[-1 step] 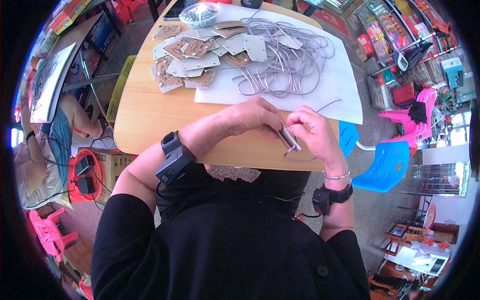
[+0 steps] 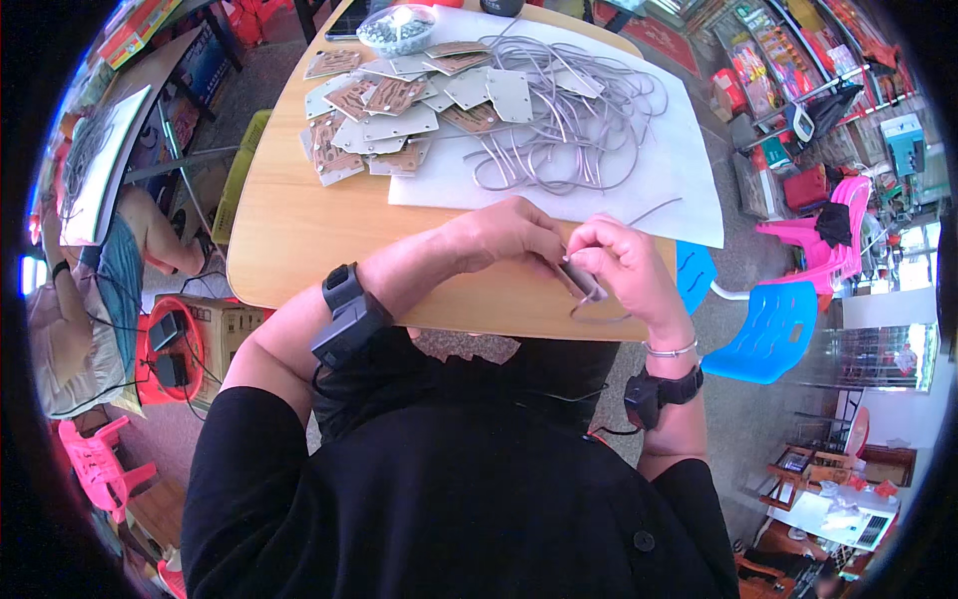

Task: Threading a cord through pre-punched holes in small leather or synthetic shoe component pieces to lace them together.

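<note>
My left hand (image 2: 514,235) is closed, its fingertips gripping a small circuit board (image 2: 586,283) above the table's near edge. My right hand (image 2: 624,260) pinches at the board's upper corner; a tiny pale tip shows at its fingertips, too small to name. A grey wire (image 2: 599,319) curves out below the board, and a length of grey wire (image 2: 656,211) sticks out past the right hand's knuckles. Ahead lies a heap of circuit boards (image 2: 394,110), some with brown track sides up, others pale. Beside it, loose grey wires (image 2: 569,120) lie tangled on a white sheet (image 2: 674,140).
A clear tub of small metal parts (image 2: 397,32) and a phone (image 2: 351,20) stand at the table's (image 2: 289,240) far end. A blue chair (image 2: 763,334) is at the right. On the left, another person sits by a second table (image 2: 105,160).
My right fingertips have shifted slightly left and up to the board's upper corner. The board shows more of its face, and the wire loop below it has opened out.
</note>
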`<state>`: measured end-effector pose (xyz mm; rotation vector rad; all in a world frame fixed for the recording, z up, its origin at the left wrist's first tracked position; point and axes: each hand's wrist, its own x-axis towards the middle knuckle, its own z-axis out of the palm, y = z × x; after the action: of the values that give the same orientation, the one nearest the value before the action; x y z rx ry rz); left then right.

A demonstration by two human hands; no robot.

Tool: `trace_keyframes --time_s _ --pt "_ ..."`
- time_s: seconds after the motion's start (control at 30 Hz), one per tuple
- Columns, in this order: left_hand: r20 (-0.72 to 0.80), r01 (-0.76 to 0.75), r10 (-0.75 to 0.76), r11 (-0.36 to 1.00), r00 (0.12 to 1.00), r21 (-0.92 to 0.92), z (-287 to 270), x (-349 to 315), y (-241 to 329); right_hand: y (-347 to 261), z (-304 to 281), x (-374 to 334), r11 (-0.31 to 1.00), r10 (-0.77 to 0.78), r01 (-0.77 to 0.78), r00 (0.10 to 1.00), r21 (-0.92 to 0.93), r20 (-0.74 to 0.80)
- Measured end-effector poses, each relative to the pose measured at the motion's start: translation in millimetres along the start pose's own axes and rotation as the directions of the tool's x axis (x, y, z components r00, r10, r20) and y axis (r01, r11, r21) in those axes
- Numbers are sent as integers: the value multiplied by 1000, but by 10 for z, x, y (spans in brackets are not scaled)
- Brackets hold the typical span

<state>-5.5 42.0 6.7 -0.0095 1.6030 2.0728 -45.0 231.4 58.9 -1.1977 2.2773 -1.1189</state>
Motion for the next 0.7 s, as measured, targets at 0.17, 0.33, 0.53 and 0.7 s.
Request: trace_keyframes --time_s 0.17,0.33,0.53,0.7 --pt "-65 -28 23 997 998 -78 -72 59 -70 75 19 -39 891 202 -148 976 429 -82" --pt "-26 -78 75 993 997 -93 -110 69 -28 177 -18 -34 922 256 -203 958 328 -128" --pt "-22 -45 42 984 999 -171 -99 47 -23 177 24 -29 899 278 -235 958 368 -67" --pt "31 -18 25 977 999 -211 -97 38 -4 186 15 -26 893 292 -250 954 373 -60"
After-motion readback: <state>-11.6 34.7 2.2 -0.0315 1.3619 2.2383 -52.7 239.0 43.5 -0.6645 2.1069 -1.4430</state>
